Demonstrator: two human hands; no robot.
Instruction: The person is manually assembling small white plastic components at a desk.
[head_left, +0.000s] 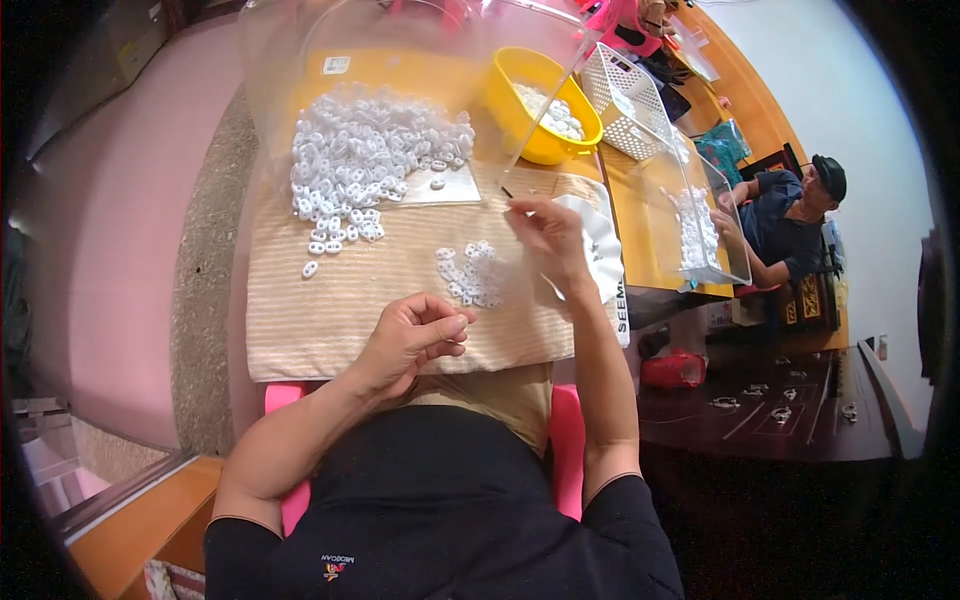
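Observation:
My left hand (415, 338) is above the near edge of the striped cloth, thumb and fingertips pinched together; anything between them is too small to make out. Farther right, my right hand (550, 238) is raised over the cloth with its fingers closed on a slim dark-tipped object (507, 193), whose kind I cannot tell. Between both hands lies a small heap of white plastic pieces (470, 275). Beyond it spreads a larger pile of white oval two-holed pieces (375, 155), with a few strays at its near side. A round white item (600, 245) sits partly behind my right wrist.
The striped cloth (300, 345) covers the table. A yellow basin (550, 150) of white pieces stands at the back right, beside a white perforated basket (615, 95). A clear box (735, 265) with white pieces is farther right, where another person (790, 215) reaches into it.

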